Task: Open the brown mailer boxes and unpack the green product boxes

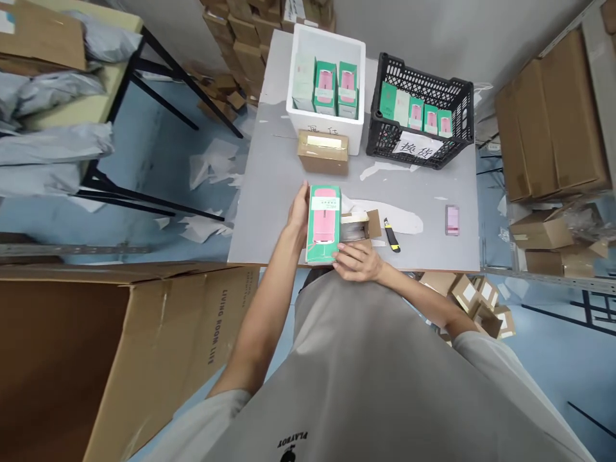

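A green product box (324, 221) with a pink picture on its front is held up near the table's front edge. My left hand (299, 215) grips its left side, the fingers mostly hidden behind it. My right hand (357, 261) closes on its lower right corner. Just right of the green box lies an opened brown carton (373, 224), partly covered by it. A yellow and black utility knife (391, 236) rests beside that carton on white paper (407, 219).
A white bin (328, 123) and a black crate (404, 138), both holding similar green boxes, stand at the back of the grey table (269, 212). A closed brown carton (323, 154) sits before the bin. A phone (452, 220) lies right. A large open carton (183, 327) stands left.
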`<state>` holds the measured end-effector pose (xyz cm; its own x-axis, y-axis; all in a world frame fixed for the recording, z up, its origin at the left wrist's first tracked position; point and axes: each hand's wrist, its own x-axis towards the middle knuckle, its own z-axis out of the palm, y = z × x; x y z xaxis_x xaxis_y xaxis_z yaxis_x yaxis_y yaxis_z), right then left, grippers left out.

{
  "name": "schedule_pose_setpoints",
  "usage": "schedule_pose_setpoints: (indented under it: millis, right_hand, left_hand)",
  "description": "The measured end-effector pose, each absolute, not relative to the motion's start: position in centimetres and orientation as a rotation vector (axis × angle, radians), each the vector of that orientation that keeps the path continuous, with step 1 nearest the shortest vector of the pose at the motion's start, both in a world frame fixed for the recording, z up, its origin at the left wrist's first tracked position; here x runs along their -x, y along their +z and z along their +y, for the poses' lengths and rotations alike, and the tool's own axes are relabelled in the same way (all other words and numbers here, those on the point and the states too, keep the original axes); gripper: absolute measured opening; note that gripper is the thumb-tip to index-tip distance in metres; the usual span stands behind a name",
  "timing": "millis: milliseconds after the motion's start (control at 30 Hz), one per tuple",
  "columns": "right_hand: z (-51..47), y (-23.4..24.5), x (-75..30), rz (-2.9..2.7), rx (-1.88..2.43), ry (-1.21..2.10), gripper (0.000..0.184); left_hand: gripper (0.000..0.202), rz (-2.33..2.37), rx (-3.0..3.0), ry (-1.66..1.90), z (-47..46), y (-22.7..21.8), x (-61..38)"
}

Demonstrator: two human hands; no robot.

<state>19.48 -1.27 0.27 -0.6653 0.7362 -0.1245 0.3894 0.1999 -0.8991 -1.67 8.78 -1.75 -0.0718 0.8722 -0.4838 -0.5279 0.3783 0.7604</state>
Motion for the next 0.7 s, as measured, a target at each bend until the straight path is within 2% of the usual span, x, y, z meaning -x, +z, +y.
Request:
schedule_pose_setpoints:
  millis: [100,200,367,500,567,700]
  right_hand:
    - [-0.7,-0.3,-18.5,-2.167,1.084,1.456,0.015]
    - [0.5,0.1,-18.1,-2.137,1.121,1.323,0.017]
    - [3.1,1.2,-16.5,-1.843,1.274,0.996,0.05]
    - [5.6,1.9,-14.6,-1.379,1.426,0.933,0.062]
    - [7.0,1.9,-13.8,-1.143,1.469,0.969,0.057]
    - [9.9,1.5,-11.7,-0.69,1.466,1.025,0.034]
  left_hand:
    - [0.057,1.137,-0.307,1.168,9.5,-2.1,2.2]
    - [0.041,1.144,-0.214,1.187,9.8,-3.5,3.4]
    - [0.016,1.13,-0.023,1.144,8.8,-4.9,6.7]
    - [0.015,1.129,0.032,1.145,7.2,-4.1,8.9]
    - [0.017,1.163,-0.05,1.21,6.3,-3.1,9.5]
    - [0.02,1.223,-0.544,1.33,3.5,-0.9,9.8]
